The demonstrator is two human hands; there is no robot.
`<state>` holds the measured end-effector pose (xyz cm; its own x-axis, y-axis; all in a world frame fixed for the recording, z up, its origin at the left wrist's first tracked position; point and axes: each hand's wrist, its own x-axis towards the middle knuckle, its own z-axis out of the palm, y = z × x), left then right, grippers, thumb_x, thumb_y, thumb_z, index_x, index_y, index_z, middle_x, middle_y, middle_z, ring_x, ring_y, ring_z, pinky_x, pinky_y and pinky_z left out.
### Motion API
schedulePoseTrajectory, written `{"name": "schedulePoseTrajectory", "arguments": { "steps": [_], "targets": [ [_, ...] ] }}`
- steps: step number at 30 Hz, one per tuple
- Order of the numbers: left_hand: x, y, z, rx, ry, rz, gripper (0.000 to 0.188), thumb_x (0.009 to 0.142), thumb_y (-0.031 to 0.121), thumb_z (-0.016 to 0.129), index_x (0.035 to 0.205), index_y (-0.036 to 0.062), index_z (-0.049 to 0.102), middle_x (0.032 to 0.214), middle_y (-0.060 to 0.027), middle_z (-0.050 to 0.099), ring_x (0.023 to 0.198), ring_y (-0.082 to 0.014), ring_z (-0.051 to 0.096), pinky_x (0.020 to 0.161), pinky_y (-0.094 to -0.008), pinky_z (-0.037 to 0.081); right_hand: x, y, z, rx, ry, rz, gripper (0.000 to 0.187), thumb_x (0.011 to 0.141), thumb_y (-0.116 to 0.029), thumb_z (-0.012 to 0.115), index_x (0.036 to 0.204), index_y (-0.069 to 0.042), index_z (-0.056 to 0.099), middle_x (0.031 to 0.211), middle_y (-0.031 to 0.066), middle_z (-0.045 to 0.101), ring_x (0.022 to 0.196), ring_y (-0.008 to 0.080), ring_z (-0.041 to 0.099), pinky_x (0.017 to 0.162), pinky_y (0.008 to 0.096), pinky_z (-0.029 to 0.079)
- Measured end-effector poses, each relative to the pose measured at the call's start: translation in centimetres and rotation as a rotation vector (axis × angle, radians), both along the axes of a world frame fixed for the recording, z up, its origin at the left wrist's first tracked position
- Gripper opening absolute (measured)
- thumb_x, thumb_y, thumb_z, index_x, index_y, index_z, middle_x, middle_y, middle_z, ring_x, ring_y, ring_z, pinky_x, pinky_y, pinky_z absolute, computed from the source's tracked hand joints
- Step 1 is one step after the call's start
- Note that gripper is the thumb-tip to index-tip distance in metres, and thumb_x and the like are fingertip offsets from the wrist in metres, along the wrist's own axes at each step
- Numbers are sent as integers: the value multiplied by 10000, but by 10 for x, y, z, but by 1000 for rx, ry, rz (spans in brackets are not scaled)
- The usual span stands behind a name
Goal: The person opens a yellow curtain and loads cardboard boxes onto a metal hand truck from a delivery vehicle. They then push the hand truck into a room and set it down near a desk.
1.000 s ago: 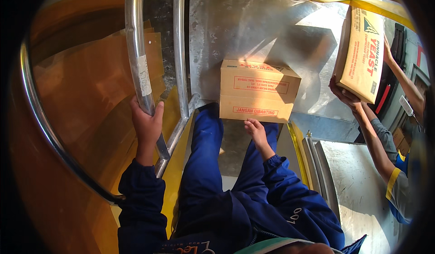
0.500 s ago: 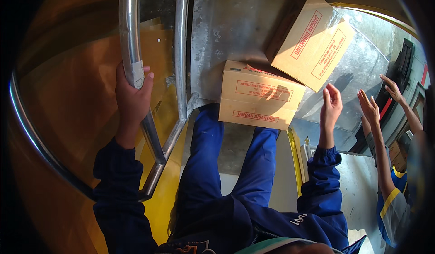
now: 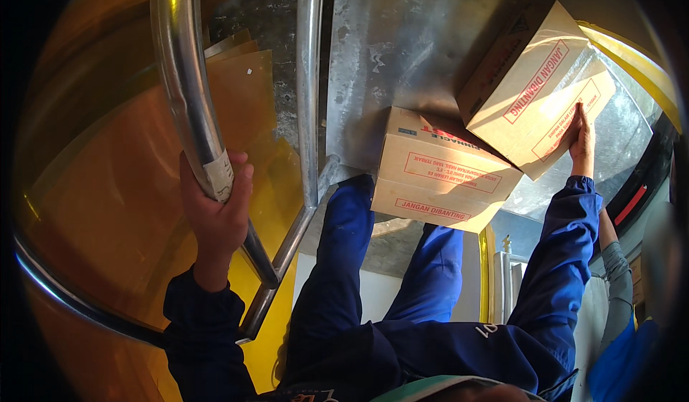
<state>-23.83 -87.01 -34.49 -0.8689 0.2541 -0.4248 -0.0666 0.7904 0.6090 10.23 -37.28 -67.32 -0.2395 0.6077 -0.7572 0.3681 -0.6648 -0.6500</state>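
My left hand (image 3: 219, 215) is wrapped round the shiny metal tube handle (image 3: 183, 64) of a frame at the left. At the right, my right hand (image 3: 583, 147) rests with stretched fingers against the near right side of a brown cardboard carton (image 3: 531, 86), which sits at a slant. Just left of it, a second carton (image 3: 441, 176) with red print lies in front of my legs, its corner close to the slanted one. Both stand on a grey metal plate (image 3: 380, 29). The underside of each carton is hidden.
A second metal tube (image 3: 308, 79) and a curved rail (image 3: 72, 309) belong to the frame. Orange-brown translucent sheets (image 3: 129, 172) hang at the left. A yellow edge (image 3: 486, 273) runs beside my legs. A co-worker's grey sleeve (image 3: 616, 294) shows at the far right.
My right hand has moved up and right onto the slanted carton. The co-worker's hands, raised at the right before, are now mostly out of sight. My left hand keeps its hold.
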Motion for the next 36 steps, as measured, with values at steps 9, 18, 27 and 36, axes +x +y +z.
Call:
{"name": "schedulePoseTrajectory", "arguments": {
  "steps": [9, 18, 27, 36],
  "targets": [
    [6, 6, 2, -8, 50, 34, 368, 864, -2, 651, 1161, 16, 434, 934, -70, 591, 702, -87, 585, 589, -222, 517, -47, -32, 14, 93, 115, 157, 483, 895, -297, 702, 1254, -25, 530, 1143, 70, 630, 1031, 162, 609, 884, 309, 503],
    [3, 0, 3, -26, 53, -43, 357, 864, 11, 659, 1149, 20, 446, 920, -73, 600, 703, -92, 590, 604, -229, 520, -128, -95, 31, 60, 232, 355, 496, 885, -232, 712, 1267, -11, 484, 1136, 121, 617, 1027, 199, 599, 905, 334, 488],
    [2, -1, 0, -32, 78, -46, 376, 845, 29, 686, 1148, 23, 463, 899, -81, 632, 766, -111, 619, 670, -258, 526, -164, -116, 36, 91, 183, 482, 554, 871, -230, 734, 1288, 11, 461, 1167, 145, 607, 1072, 218, 596, 913, 334, 502],
    [-2, -4, -1, -11, 53, -37, 400, 821, 71, 717, 1137, 18, 478, 857, -80, 655, 779, -121, 640, 702, -270, 518, -348, -131, 49, 1172, -399, 1258, 806, 817, -665, 561, 1398, -116, 458, 1457, 188, 418, 1362, 397, 356, 1121, 571, 232]
  ]
}}
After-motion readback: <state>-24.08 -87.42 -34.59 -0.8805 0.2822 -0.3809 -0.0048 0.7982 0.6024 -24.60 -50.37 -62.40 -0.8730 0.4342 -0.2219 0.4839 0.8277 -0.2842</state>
